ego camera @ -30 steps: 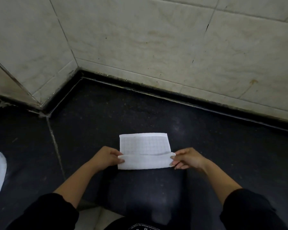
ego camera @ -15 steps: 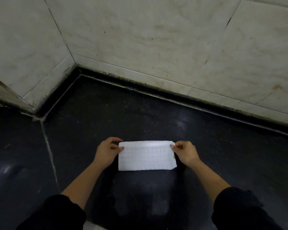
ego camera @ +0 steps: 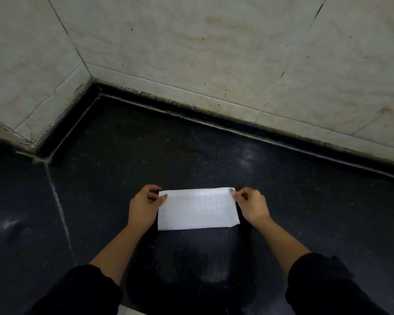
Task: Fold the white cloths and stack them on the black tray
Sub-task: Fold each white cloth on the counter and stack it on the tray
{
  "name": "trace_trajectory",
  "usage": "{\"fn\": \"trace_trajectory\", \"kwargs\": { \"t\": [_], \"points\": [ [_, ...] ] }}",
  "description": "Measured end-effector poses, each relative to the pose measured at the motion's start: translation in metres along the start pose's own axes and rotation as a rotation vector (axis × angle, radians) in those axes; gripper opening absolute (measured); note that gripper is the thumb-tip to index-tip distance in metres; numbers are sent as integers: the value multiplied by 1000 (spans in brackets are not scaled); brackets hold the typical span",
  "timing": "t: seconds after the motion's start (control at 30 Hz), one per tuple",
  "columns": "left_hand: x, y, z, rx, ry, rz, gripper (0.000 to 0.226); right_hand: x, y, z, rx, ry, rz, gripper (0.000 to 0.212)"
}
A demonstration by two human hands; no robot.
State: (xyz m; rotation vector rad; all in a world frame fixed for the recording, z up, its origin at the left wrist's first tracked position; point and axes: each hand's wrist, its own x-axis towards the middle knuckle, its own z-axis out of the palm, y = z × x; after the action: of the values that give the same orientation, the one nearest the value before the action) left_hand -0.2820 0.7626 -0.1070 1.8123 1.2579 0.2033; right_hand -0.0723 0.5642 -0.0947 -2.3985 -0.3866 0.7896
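White cloth (ego camera: 197, 209), one in view, lies folded into a rectangle on the dark tabletop (ego camera: 305, 201) near the tiled wall (ego camera: 214, 53); left hand (ego camera: 143, 206) and right hand (ego camera: 251, 206) each pinch a far corner in their grip
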Motion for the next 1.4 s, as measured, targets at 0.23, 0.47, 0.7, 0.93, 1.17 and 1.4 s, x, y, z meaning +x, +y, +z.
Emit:
{"fn": "trace_trajectory", "kwargs": {
  "t": [0.23, 0.47, 0.7, 0.93, 1.17, 1.4],
  "points": [
    [-23, -10, -5, 79, -3, -21, 60, -25, 22, -18, 184, -95, 33, 45],
    [-52, -20, 1, 60, -46, -21, 67, -54, 41, -13, 310, -233, -46, 20],
    [-57, -26, 6, 43, -70, -61, 60, -57, 46, 1, 231, -137, 55, 18],
    [-58, -31, 9, -3, -45, -70, 60, -58, 29, 8, 5, 30, 110, 11],
    [-58, -35, 11, -19, -30, -78, 60, -56, 8, 23, 30, 36, 246, 32],
    [-56, -37, 10, -32, -42, -78, 61, -50, 7, 25, 379, 37, 358, 18]
  ]
}}
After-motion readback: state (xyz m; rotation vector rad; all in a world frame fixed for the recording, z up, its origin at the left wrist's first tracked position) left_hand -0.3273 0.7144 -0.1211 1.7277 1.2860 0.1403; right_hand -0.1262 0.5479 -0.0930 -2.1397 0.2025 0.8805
